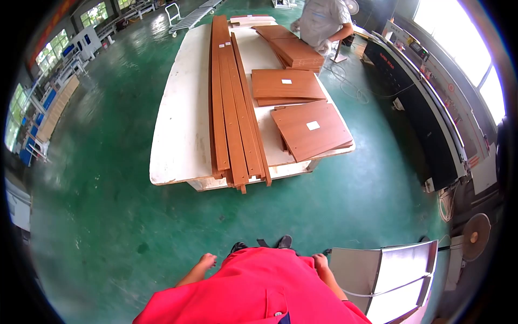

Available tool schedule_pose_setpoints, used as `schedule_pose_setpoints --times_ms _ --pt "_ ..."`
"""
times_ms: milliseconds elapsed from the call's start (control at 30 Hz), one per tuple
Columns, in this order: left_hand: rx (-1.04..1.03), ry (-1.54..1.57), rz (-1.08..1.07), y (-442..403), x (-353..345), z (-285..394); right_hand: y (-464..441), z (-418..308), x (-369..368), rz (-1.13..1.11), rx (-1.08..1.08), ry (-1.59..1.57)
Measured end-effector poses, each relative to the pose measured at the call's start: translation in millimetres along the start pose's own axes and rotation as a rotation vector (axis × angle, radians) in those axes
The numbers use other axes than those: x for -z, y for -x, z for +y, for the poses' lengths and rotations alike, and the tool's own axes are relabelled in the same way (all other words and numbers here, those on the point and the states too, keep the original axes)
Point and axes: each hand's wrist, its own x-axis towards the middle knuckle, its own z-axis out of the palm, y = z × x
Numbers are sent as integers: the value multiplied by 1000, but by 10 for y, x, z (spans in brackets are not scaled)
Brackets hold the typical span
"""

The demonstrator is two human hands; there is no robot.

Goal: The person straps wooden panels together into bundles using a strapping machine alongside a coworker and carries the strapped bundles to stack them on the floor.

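My left hand (208,261) hangs low beside the red shirt (259,286), its fingers curled in, with nothing visible in it. On the other side my right hand (320,262) is also curled, close to the corner of a white panelled unit (353,264); I see nothing held there. Ahead, apart from both hands, stands a white-topped table (181,119). Long brown boards (229,108) lie lengthwise on it, their near ends past the edge. To their right are stacks of brown panels, the nearest stack (315,135) and a middle one (286,86) bearing white labels.
A person in a grey shirt (324,21) stands at the table's far right, beside another stack of brown panels (297,51). A long black machine (415,102) runs along the right. A round fan (476,236) stands at lower right. Cables (350,86) lie on the green floor (118,205).
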Motion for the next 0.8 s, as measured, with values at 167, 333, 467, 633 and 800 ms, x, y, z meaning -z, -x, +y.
schedule_pose_setpoints --times_ms 167,333,467,633,800 --pt "-73 19 0 144 -147 472 -233 -440 180 -77 -56 -260" --pt "-165 84 7 408 -414 1201 -326 -393 360 -97 -57 -311" --pt "-199 36 -7 607 -703 1643 -350 10 544 -27 -35 -220" --pt "-182 -38 -15 783 -1034 1878 -311 539 865 -2 -115 -247" --pt "-206 -105 -29 717 -1236 1967 -394 840 1158 -40 -330 -472"
